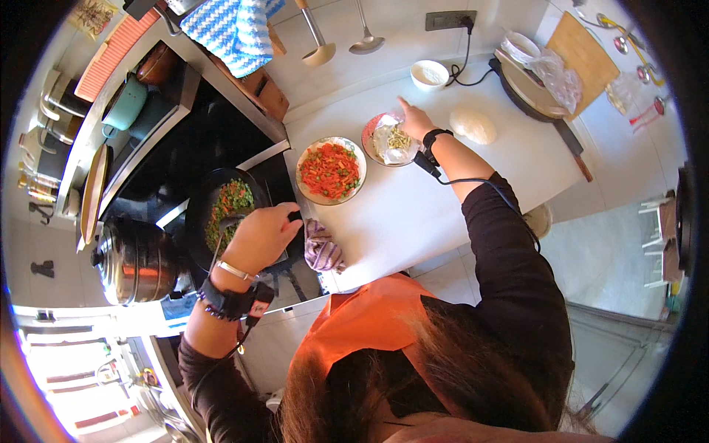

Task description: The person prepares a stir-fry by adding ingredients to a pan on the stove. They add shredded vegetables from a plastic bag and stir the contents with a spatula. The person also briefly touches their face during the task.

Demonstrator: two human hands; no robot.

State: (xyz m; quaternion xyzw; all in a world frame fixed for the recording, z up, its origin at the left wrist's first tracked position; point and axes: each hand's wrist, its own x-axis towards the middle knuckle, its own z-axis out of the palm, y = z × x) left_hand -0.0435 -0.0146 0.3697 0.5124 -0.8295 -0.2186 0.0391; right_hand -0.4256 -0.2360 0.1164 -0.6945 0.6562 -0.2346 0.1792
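My left hand (260, 238) reaches over a black wok (194, 221) on the stove, its fingers closed around what looks like the wok's black handle (296, 215). Chopped green and orange vegetables (235, 194) lie in the wok, with a metal utensil (230, 220) resting among them, partly under my hand. My right hand (416, 119) is at the right rim of a red-patterned bowl (370, 130) that holds clear plastic and small yellowish-green pieces (397, 137); one finger points out and the others are partly hidden. Between the hands stands a bowl of shredded carrot and peas (330, 171).
A striped cloth (323, 246) lies by the stove, beyond the wok a steel pot (135, 263). On the white counter (410, 210) are a white bowl of powder (430, 75), a pale dough-like lump (472, 125) and a dark pan (520, 94) with plastic bags (556, 83). A cutting board (584, 61) leans behind.
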